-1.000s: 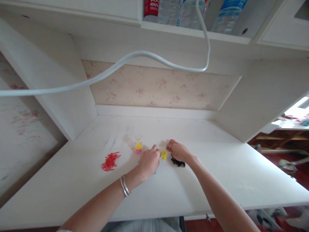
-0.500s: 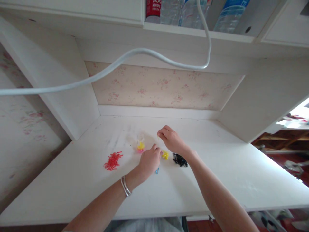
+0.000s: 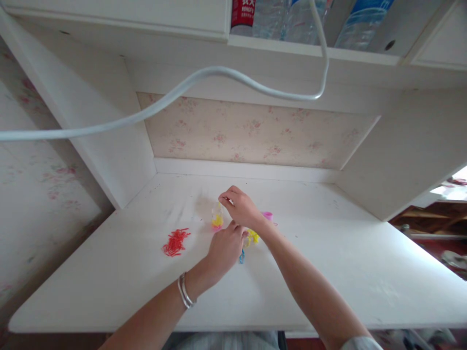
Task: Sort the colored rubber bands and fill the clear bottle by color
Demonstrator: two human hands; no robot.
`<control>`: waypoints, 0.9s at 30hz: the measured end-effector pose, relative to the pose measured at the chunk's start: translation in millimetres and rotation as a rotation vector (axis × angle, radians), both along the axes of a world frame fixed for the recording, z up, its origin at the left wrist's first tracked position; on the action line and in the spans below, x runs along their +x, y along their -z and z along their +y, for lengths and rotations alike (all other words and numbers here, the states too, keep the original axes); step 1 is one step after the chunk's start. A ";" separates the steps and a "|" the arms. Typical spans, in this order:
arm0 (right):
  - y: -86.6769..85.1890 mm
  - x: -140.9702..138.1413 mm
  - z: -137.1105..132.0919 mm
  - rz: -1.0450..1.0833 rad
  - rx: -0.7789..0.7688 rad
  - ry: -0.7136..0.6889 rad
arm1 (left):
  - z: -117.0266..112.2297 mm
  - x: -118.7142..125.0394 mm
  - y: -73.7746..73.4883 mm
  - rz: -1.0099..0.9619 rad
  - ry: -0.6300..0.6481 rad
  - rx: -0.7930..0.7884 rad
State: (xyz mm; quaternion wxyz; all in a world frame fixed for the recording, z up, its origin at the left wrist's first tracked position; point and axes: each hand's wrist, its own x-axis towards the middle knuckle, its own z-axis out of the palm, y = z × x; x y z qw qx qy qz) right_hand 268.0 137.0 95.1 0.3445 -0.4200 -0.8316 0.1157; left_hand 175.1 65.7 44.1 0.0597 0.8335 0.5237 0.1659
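My right hand (image 3: 239, 206) is closed in a pinch on a small yellow rubber band (image 3: 219, 204), just above the mouth of a small clear jar (image 3: 217, 214). Yellow and pink pieces lie in the bottom of that jar. Beside the yellow rubber band pile (image 3: 253, 236), my left hand (image 3: 226, 247) has its fingers curled together at the pile's left edge; what they grip, if anything, is too small to make out. A blue band (image 3: 242, 256) lies just below the left fingertips. Under my right forearm, the black pile is hidden.
A pile of red bands (image 3: 176, 242) lies to the left on the white desk (image 3: 120, 272). Behind my right wrist sits a pink cap-like piece (image 3: 267, 215). A white cable (image 3: 219, 72) crosses high in view, below a shelf with bottles (image 3: 268, 19).
My right hand has moved left from above the yellow pile to the jar's mouth. Its forearm now covers the black pile, and the pink piece has come into sight. My left hand stays near the yellow pile.
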 end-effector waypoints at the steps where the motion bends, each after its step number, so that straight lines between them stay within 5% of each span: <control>1: 0.1 0.0 0.0 -0.001 0.001 -0.013 | -2.4 -5.8 -2.6 -0.026 -0.003 0.020; 6: -0.5 11.1 -1.5 0.030 0.036 -0.011 | -1.9 -49.2 -28.2 -0.217 -0.053 0.143; 11: 15.8 49.5 -17.7 -0.078 -0.076 0.107 | 25.1 -79.4 -53.9 -0.259 -0.154 0.283; 19: 63.3 97.7 -71.0 -0.478 -0.320 0.166 | 49.5 -75.3 -49.4 -0.059 -0.195 0.207; 27: 61.2 90.4 -72.9 -0.609 -0.302 0.216 | 48.3 -74.4 -55.6 0.001 -0.159 0.186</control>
